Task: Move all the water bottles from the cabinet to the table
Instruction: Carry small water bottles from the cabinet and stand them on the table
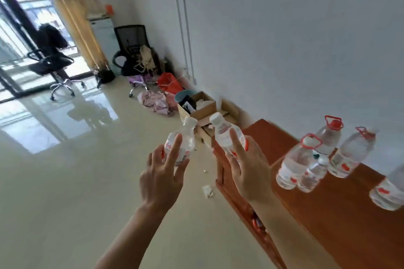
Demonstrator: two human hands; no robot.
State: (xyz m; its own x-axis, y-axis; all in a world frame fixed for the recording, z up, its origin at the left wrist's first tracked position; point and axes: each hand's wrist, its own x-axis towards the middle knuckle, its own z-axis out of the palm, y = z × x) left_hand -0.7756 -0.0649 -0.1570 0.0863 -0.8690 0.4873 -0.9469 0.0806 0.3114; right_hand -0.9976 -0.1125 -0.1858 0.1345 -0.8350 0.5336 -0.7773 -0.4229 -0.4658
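1. Five bottles (293, 164) crowd the table (341, 214); a careless set-down may topple them.
2. Left hand (162, 178) holds a small bottle (182, 141) loosely with splayed fingers; it may slip.
3. Right hand (251, 172) grips a second bottle (226, 135), seemingly firmer despite blur.

two bare forearms come up from the bottom edge, no sleeves showing anywhere along them. left hand (162, 178) and right hand (251, 172) both bare: no gloves, no rings, no watch or band at either wrist. fingers (175, 150) long and slim, nails short and plain where they show. slightly blurred, so finer detail can't be told.
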